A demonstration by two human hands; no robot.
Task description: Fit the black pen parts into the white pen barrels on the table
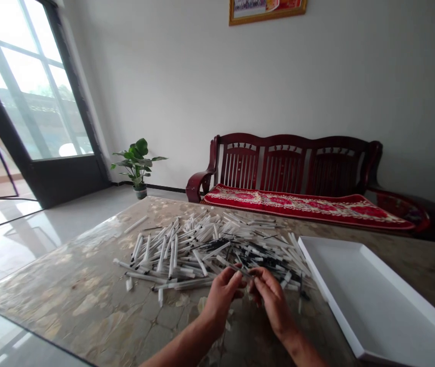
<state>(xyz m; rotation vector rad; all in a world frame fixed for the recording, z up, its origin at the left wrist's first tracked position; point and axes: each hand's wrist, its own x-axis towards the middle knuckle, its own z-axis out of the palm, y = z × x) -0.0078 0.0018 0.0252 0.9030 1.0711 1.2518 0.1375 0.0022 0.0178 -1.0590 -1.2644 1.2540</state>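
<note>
My left hand (225, 291) and my right hand (270, 296) are close together above the near side of a pile, fingertips pinched. A thin, pen-like tube (245, 272) runs between them, mostly covered by the fingers. Just beyond my hands spreads the pile of slim white pen-like tubes (164, 252), many with dark ends. Black thin pieces (261, 257) lie mixed into its middle and right side. A short white piece (129, 284) and another small white piece (160, 296) rest at the pile's near left edge.
A shallow white tray (378, 300) stands on the patterned table (87, 300) to the right, against the pile's edge. Behind the table is a dark red wooden bench (282, 168) with a red patterned cover (309, 205). A potted plant (137, 163) stands near the glass door (45, 102).
</note>
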